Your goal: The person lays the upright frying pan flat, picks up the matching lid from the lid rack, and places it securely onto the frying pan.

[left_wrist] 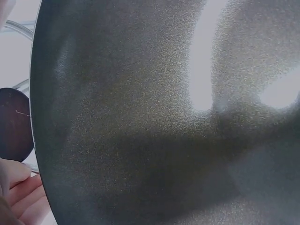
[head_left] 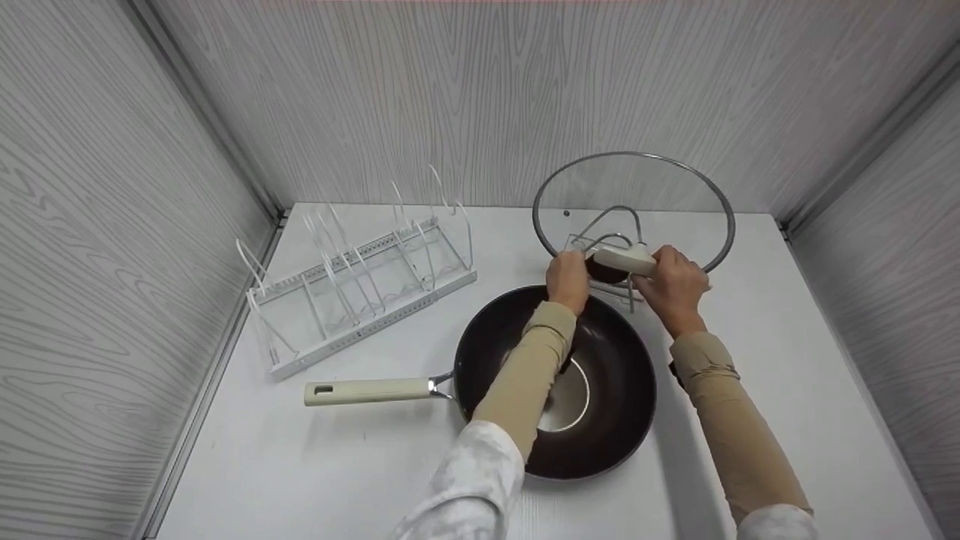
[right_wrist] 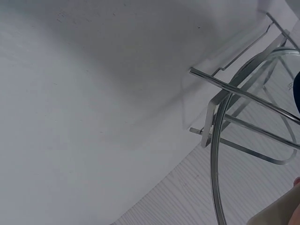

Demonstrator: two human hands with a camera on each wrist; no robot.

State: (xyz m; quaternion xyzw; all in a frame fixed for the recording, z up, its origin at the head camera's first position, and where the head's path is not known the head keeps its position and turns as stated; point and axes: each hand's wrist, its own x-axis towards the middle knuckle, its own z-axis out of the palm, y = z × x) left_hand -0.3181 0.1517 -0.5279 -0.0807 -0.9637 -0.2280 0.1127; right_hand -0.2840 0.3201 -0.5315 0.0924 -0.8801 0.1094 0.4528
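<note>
A round glass lid (head_left: 637, 184) with a metal rim leans upright against a small metal wire stand (right_wrist: 253, 97). My right hand (head_left: 675, 289) grips the lid's cream handle (head_left: 630, 260), which has a dark brown part (left_wrist: 14, 124) beside it. My left hand (head_left: 568, 281) has its fingers curled at the left side of the stand and appears to hold its wire; the exact contact is partly hidden. Below the left forearm lies a dark wok (head_left: 619, 375) with a cream handle (head_left: 371, 391) pointing left. The wok's inside fills most of the left wrist view.
To the left stands a white wire rack (head_left: 382, 326) with several upright loops, set at an angle. Grey wood-grain walls (head_left: 450, 97) close in the white tabletop (head_left: 360, 457) at the back and both sides. The lid rises close to the back wall.
</note>
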